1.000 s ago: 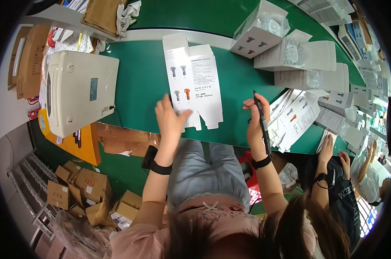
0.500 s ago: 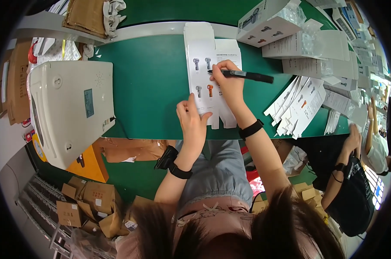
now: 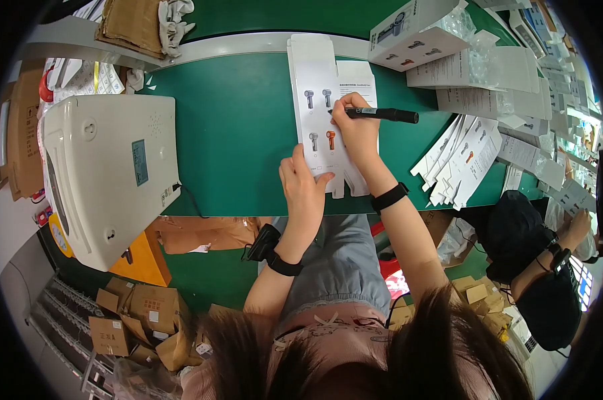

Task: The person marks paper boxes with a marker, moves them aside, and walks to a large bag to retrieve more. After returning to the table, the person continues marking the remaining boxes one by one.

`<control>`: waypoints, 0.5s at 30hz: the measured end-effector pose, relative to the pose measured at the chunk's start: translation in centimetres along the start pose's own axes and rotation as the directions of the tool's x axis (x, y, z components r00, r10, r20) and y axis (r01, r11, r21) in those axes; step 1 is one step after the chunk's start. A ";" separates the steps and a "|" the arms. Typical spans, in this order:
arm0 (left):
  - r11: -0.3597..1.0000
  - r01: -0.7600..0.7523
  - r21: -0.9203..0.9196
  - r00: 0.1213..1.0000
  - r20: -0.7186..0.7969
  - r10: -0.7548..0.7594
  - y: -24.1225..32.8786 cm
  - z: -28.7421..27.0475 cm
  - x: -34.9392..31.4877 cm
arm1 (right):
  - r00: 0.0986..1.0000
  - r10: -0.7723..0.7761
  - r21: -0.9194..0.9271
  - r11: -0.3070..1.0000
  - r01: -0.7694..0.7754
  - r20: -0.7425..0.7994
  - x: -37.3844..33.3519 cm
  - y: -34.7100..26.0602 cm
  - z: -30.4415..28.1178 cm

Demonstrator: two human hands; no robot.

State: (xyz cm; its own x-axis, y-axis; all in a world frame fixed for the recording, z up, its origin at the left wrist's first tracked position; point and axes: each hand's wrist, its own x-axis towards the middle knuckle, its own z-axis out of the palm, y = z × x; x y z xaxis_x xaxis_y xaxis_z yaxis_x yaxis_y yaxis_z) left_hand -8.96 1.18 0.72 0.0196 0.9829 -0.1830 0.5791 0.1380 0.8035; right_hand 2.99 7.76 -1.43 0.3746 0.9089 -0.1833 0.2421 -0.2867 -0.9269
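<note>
Head view: right hand (image 3: 356, 130) tilts pen (image 3: 381, 115), tip apparently touching carton (image 3: 318, 80).

Left hand (image 3: 303, 189) flat, fingers spread; right hand (image 3: 356, 127) closed in writing grip.

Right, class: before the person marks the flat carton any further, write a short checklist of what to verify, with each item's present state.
1. Flat carton lies flat on the green table: ok.
2. Left hand presses on the carton's near edge to steady it: ok.
3. Right hand grips the black pen: ok.
4. Pen tip meets the printed panel: cannot tell, too small.
5. White machine stands apart from the carton: ok.
6. Fanned stack of flat cartons lies apart from the writing arm: ok.
</note>
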 end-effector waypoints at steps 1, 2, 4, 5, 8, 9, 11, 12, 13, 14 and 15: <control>1.000 0.005 0.003 1.000 0.004 -0.005 0.0 -0.1 0.1 | 0.999 0.031 0.104 0.994 -0.030 -0.011 0.0 0.1 -0.1; 1.000 0.006 0.004 1.000 0.006 -0.006 -0.1 -0.1 0.0 | 0.998 0.063 0.207 0.977 -0.058 -0.019 -0.1 0.2 -0.2; 0.998 -0.030 0.061 0.999 -0.011 0.031 -0.5 -0.1 0.0 | 0.995 0.098 0.310 0.947 -0.085 -0.027 -0.7 0.4 -0.7; 0.995 -0.047 0.090 0.999 -0.018 0.049 -0.6 -0.1 -0.1 | 0.995 0.094 0.333 0.940 -0.074 -0.043 -1.8 0.5 -1.2; 0.990 0.004 0.143 1.000 0.013 -0.005 -0.5 -0.8 -0.4 | 0.993 0.086 0.377 0.925 -0.052 -0.075 -6.0 0.5 -2.1; 0.985 0.025 0.168 0.999 0.029 -0.030 -0.5 -0.9 -0.4 | 1.000 0.027 0.332 0.943 -0.026 0.000 -7.5 0.8 -1.9; 0.995 0.043 0.090 0.997 0.067 -0.049 -0.9 -1.4 -0.6 | 0.997 -0.023 0.290 0.957 0.001 0.073 -8.5 1.7 -1.4; 0.998 0.066 0.012 0.993 0.101 -0.066 -1.1 -1.6 -0.7 | 0.994 -0.036 0.238 0.971 0.011 0.099 -8.7 2.1 -1.0; 0.994 0.092 -0.065 0.987 0.136 -0.082 -1.3 -1.8 -0.8 | 0.991 -0.046 0.184 0.983 0.022 0.126 -8.9 2.5 -0.7; 0.994 0.092 -0.062 0.986 0.142 -0.082 -1.5 -1.8 -0.8 | 0.987 -0.055 0.131 0.991 0.035 0.153 -9.1 3.0 -0.6; 0.988 0.122 -0.100 0.982 0.156 -0.105 -1.7 -1.7 -0.8 | 0.988 -0.050 0.131 0.991 0.030 0.149 -9.3 3.4 -0.7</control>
State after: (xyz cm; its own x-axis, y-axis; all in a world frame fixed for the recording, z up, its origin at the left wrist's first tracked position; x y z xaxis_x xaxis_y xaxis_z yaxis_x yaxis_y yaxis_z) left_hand -11.34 0.35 0.51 0.0858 0.9318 -0.3528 0.4928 0.2680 0.8278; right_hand 0.99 -1.85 -2.60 0.2244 0.9570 -0.1840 0.1339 -0.2173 -0.9669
